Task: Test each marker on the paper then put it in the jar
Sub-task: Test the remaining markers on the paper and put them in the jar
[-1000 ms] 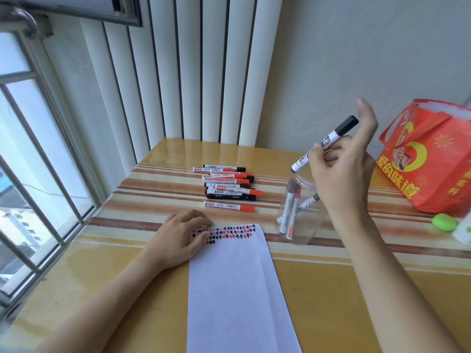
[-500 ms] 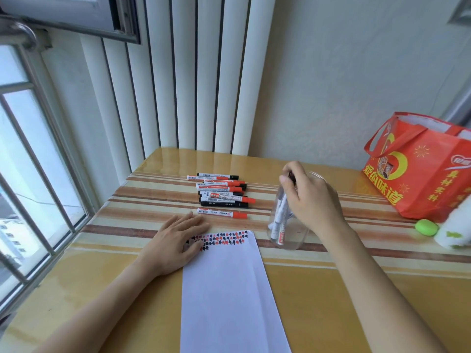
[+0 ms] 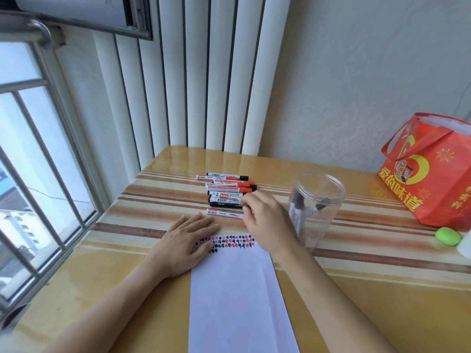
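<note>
A white paper (image 3: 237,301) lies on the striped table (image 3: 382,289), with rows of red and black test marks along its top edge. My left hand (image 3: 183,245) rests flat on its top left corner. Behind it lie several red and black markers (image 3: 226,192) in a row. My right hand (image 3: 267,220) reaches over the paper, and its curled fingertips pinch the cap end of the nearest marker (image 3: 221,213), which lies flat on the table. A clear plastic jar (image 3: 318,200) stands open to the right with a few markers (image 3: 297,210) inside.
A red shopping bag (image 3: 433,174) stands at the far right of the table, with a green oval object (image 3: 448,236) and a white item (image 3: 465,247) in front of it. A barred window (image 3: 38,149) runs along the left edge.
My right hand dropped the black-capped marker into the jar, then moved left to the nearest marker in the row. My left hand stayed on the paper.
</note>
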Tool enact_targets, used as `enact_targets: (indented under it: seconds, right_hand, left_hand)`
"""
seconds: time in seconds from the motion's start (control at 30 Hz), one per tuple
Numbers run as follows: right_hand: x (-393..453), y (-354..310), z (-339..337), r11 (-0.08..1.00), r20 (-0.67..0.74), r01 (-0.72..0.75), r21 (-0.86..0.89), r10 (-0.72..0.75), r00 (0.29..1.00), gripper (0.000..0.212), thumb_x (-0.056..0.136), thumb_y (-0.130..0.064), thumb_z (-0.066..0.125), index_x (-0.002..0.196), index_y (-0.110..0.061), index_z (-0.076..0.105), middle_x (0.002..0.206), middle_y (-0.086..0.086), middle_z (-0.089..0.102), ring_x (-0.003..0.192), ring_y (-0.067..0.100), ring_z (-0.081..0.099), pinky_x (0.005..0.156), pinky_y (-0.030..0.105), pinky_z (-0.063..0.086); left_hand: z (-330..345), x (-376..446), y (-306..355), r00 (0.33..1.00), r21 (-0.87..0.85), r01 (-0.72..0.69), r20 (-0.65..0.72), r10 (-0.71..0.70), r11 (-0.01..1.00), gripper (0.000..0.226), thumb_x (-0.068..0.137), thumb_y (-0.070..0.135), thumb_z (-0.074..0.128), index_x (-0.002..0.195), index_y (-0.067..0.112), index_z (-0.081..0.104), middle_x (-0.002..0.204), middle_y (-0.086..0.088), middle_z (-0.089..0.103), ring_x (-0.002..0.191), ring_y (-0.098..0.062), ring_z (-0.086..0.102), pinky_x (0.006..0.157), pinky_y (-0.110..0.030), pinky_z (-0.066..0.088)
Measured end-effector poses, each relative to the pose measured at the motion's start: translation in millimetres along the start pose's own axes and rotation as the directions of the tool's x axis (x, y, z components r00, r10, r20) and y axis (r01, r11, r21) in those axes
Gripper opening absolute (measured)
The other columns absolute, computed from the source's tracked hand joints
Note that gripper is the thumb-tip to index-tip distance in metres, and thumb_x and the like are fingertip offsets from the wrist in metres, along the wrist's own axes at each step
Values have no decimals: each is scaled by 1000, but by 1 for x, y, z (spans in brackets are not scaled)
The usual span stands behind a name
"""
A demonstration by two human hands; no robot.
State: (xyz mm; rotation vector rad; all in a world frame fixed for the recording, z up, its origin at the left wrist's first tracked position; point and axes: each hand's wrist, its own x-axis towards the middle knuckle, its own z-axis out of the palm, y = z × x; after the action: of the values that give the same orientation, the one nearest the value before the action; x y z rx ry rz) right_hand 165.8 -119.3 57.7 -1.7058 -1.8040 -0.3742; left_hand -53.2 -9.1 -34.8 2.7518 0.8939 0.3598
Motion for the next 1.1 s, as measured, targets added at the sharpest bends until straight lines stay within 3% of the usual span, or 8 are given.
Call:
enact_targets:
  seconds: [0.13, 0.4, 0.57, 0.73, 0.9, 0.93, 1.0, 1.1]
  right_hand:
    - [-13, 16, 58, 986, 186, -146, -81, 159, 970, 30, 98, -12, 59, 127, -12, 67, 120, 1, 67, 112, 24, 59, 83, 37, 51]
    - [-24, 21, 75, 971, 39, -143, -193, 153, 987, 15, 82, -7, 79, 86, -13, 66, 90, 1, 55, 72, 22, 62, 47, 29, 39]
    - [-22, -3, 50, 947, -114, -244, 209, 271, 956, 15, 89, -9, 66, 99, -13, 55, 82, -5, 56, 66, 18, 56, 56, 33, 46]
    - [-27, -30, 42, 468, 360, -468, 750, 305, 882, 11, 94, -14, 69, 95, -17, 58, 68, -5, 63, 62, 17, 59, 58, 35, 49]
    - [-29, -16, 43, 208, 333, -479, 853, 490, 806, 25, 89, -24, 68, 101, -5, 56, 69, 8, 61, 62, 20, 59, 61, 34, 50]
    - [-30, -10, 42, 256, 276, -461, 849, 530, 802, 23, 90, -21, 70, 100, -7, 56, 72, 5, 62, 62, 19, 59, 63, 34, 51]
    - [-34, 2, 45, 616, 68, -394, 682, 483, 873, 13, 92, -16, 71, 95, -14, 59, 79, -6, 64, 71, 15, 63, 70, 34, 54]
    - [-40, 8, 54, 992, -91, -60, 112, 70, 993, 7, 94, -25, 65, 93, -19, 67, 92, -9, 65, 90, 18, 59, 83, 38, 50]
  left_hand:
    - [-2, -1, 2, 1000, -9, 3, -16, -3, 1000, 59, 99, 66, 20, 155, 50, 31, 166, 20, 21, 155, -1, 6, 128, -33, 1]
    - [-2, 0, 2, 993, -98, -25, -114, 14, 995, 55, 101, 61, 30, 149, 42, 47, 160, 19, 38, 153, 0, 19, 127, -34, 13]
    - [-8, -7, 4, 957, -164, -66, -291, 15, 984, 50, 102, 55, 45, 145, 32, 53, 144, 13, 57, 139, -7, 46, 112, -34, 38]
    - [-14, -8, 11, 941, -145, -194, -306, 142, 970, 30, 104, 41, 50, 129, 27, 60, 114, 19, 64, 108, -5, 61, 93, -24, 43]
    - [-10, -6, 8, 917, -58, -137, -386, 105, 989, 22, 104, 33, 47, 113, 18, 61, 99, 8, 59, 89, -17, 56, 77, -29, 43]
    - [-10, -5, 8, 916, -56, -116, -392, 86, 992, 23, 104, 33, 46, 114, 18, 61, 100, 8, 59, 90, -16, 55, 78, -28, 42]
    - [-9, -4, 8, 919, -52, -90, -390, 62, 995, 27, 104, 35, 43, 114, 18, 61, 101, 7, 58, 93, -16, 54, 80, -27, 42]
    - [-8, -4, 9, 920, -25, -94, -384, 77, 995, 27, 105, 35, 42, 110, 19, 64, 98, 9, 56, 91, -17, 54, 80, -29, 43]
